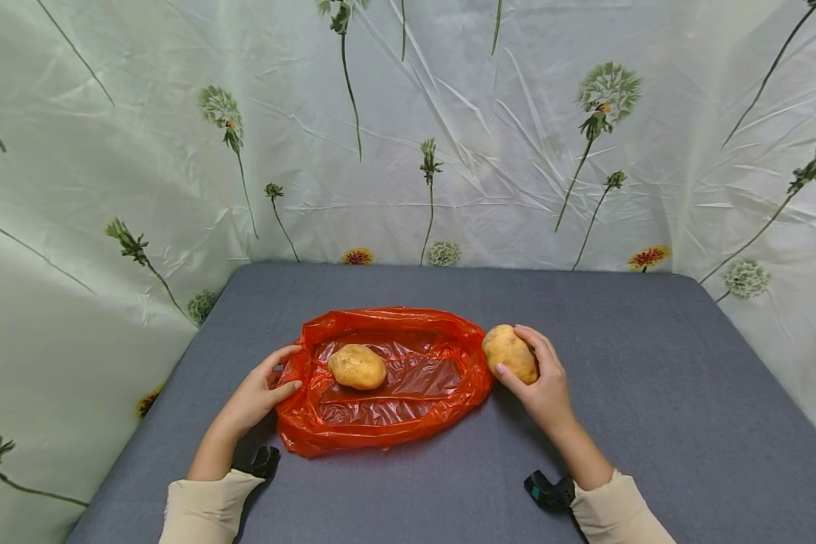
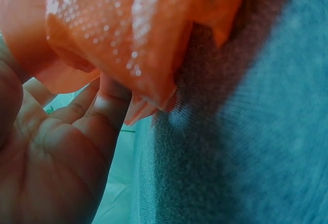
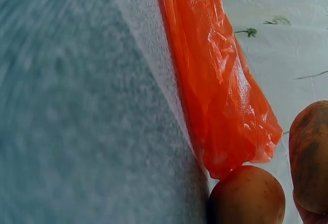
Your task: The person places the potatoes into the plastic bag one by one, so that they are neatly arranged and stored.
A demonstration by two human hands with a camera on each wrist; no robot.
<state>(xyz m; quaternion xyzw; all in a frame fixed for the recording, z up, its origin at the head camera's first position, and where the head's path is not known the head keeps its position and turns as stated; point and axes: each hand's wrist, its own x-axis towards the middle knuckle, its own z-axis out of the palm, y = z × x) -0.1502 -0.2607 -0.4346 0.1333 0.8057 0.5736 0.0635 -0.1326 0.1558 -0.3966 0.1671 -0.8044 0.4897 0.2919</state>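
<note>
Potato (image 1: 508, 353) is in the right hand (image 1: 546, 384) at the bag's right end; whether it touches the rim I cannot tell. The right grip holds it, thumb on the near side and fingers over the far right. The bag (image 1: 472, 384) is thin red plastic, low and crumpled, its mouth spread wide and facing up on the desk (image 1: 408, 499). A second potato (image 1: 357, 366) lies inside, left of the middle. The left hand (image 1: 253, 400) holds the bag's left end, thumb and fingers set apart along it; from the left wrist, film partly covers the fingers. In the right wrist view, a brown, rounded shape (image 3: 247, 198) meets the bag's end close to the desk, and another sits at the right edge; which of them is held is unclear. Behind, a pale sheet (image 1: 394, 174) bears printed flowers.
</note>
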